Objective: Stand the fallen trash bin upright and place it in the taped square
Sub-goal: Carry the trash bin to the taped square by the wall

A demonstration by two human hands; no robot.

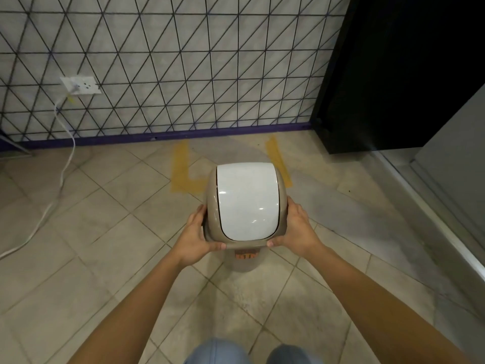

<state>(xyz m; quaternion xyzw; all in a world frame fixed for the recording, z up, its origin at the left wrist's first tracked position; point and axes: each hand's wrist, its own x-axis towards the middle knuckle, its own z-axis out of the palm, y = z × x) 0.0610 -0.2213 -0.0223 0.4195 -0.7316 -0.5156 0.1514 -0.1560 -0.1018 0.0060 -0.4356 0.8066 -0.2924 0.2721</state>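
Observation:
The trash bin (246, 200) is beige with a white swing lid and stands upright, seen from above. My left hand (195, 237) grips its left rim and my right hand (295, 231) grips its right rim. A yellow taped square (179, 164) is marked on the floor by the wall. The bin covers the square's near edge and part of its inside. I cannot tell whether the bin touches the floor. Its body is mostly hidden under the lid; an orange label shows below the near rim.
A patterned wall (183, 61) with a purple baseboard runs behind the square. A white socket (80, 85) and its cable (61, 174) trail over the floor at left. A dark cabinet (393, 74) and a grey sill (433, 206) stand at right.

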